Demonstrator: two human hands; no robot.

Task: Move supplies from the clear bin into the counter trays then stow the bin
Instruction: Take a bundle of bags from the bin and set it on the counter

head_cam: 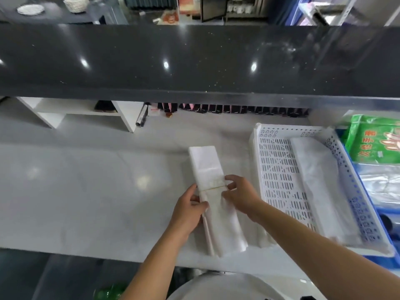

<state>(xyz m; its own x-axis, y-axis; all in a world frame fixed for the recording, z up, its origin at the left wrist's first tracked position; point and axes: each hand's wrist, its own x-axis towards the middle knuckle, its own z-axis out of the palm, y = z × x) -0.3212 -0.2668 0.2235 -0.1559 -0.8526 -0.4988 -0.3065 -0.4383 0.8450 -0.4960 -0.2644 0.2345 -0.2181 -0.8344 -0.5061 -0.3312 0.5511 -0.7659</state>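
Both hands work a banded bundle of white plastic bags (pixel 213 191) lying flat on the pale counter (pixel 86 187): the left hand (pixel 190 210) holds a narrow grip on the bundle's left edge, thumb over the top, while the right hand (pixel 240 197) pinches at the thin rubber band (pixel 214 188) crossing its middle. Just right of the bundle stands a white perforated tray (pixel 279 169) with another flat pack of bags (pixel 320 182) lying along its right side; beyond it, blue trays (pixel 387 213) carry a green packet of gloves (pixel 374 141) and clear-wrapped stock. The clear bin cannot be made out with certainty. The risks appear plain: the band could snap or roll off under the pull, letting the slippery bags fan across the counter, and the bundle's near end, lying close to the counter's front edge, could slide off if tugged toward the person.
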